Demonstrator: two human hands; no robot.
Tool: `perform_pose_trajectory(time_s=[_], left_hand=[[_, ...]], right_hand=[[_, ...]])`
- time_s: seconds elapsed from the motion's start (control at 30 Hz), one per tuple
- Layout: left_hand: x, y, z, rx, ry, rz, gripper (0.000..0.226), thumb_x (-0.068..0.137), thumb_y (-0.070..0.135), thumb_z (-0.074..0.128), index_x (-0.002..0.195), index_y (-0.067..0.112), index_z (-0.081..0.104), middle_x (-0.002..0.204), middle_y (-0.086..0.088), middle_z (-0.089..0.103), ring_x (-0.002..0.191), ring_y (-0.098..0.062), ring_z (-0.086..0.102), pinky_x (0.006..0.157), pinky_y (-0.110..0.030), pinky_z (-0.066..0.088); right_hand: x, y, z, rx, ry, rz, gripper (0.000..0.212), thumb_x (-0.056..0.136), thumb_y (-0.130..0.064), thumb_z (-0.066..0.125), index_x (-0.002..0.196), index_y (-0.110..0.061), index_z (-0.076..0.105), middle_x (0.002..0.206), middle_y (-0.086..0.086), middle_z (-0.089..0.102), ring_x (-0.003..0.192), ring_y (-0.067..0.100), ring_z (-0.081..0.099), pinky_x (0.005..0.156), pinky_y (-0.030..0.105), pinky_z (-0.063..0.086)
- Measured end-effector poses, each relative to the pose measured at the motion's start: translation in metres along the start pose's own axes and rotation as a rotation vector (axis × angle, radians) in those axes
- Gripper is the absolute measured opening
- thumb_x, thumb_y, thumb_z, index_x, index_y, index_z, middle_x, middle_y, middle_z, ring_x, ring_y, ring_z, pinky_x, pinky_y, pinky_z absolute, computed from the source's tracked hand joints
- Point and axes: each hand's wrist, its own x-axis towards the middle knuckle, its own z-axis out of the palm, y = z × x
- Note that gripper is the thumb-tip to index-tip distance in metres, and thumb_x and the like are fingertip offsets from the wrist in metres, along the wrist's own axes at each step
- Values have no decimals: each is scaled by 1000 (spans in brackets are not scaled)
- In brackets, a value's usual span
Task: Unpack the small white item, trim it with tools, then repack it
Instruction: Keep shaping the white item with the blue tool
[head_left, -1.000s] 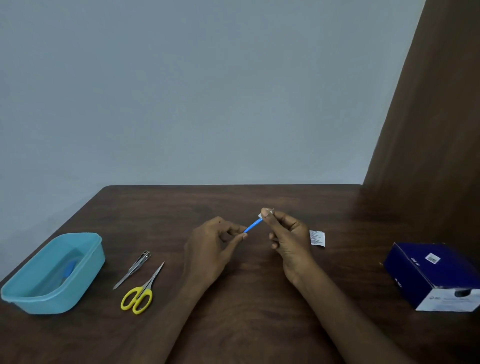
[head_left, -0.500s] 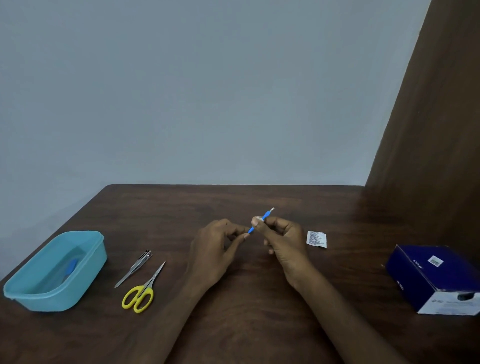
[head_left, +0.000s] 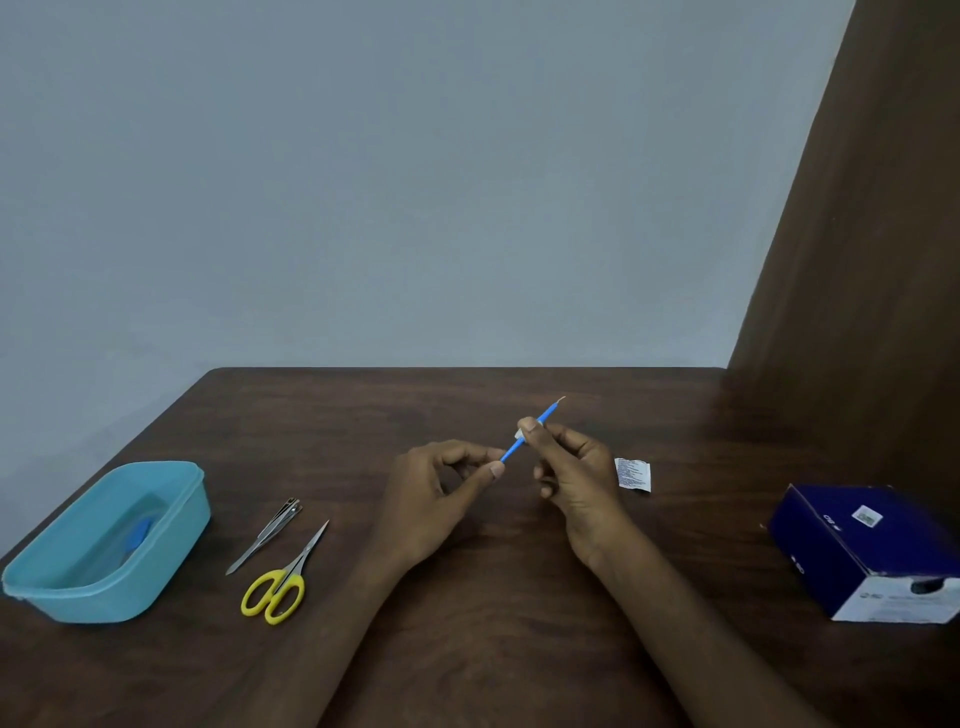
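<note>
A thin blue stick tool (head_left: 514, 450) with a fine pale tip at its far end slants up to the right between my hands. My left hand (head_left: 441, 493) pinches its lower end between thumb and forefinger. My right hand (head_left: 571, 467) pinches a small white piece (head_left: 521, 434) against the middle of the stick. A small white printed wrapper (head_left: 632, 474) lies on the brown table (head_left: 493, 649) just right of my right hand. Yellow-handled scissors (head_left: 280, 582) and a metal nail clipper (head_left: 265, 535) lie side by side to the left.
A turquoise plastic tub (head_left: 171, 530) with a blue item inside stands at the left table edge. A dark blue box (head_left: 862, 545) sits at the right edge. A dark wooden panel (head_left: 857, 260) rises at the right behind the table.
The blue stick has slid further up through my right fingers, and its thin far tip now pokes out well beyond them. Both hands stay close together over the table's middle.
</note>
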Motion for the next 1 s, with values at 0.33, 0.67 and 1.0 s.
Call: perform_pose_trajectory(time_s=[0.33,0.67,1.0], left_hand=[[-2,2,-1,-47,20,115,19,86,26,89,104,32,86,86,19,78,77,-13,67,70,-17,46],[-4,6,-1,33,76,164,14,85,34,89,99,35,86,88,21,78,78,-12,69,68,-20,49],[-2,5,-4,62,180,77,12,82,34,92,87,33,81,86,19,78,73,-9,70,65,-21,51]], right_hand=[[1,-2,1,69,29,27,15,89,-25,83,81,-13,79,73,-2,65,52,6,43,49,23,31],[3,-2,-2,78,12,51,19,88,-28,84,86,-10,78,84,4,69,53,8,44,50,23,32],[-7,6,5,-210,-169,-112,22,90,-31,82,75,-14,82,74,7,68,61,8,44,54,17,37]])
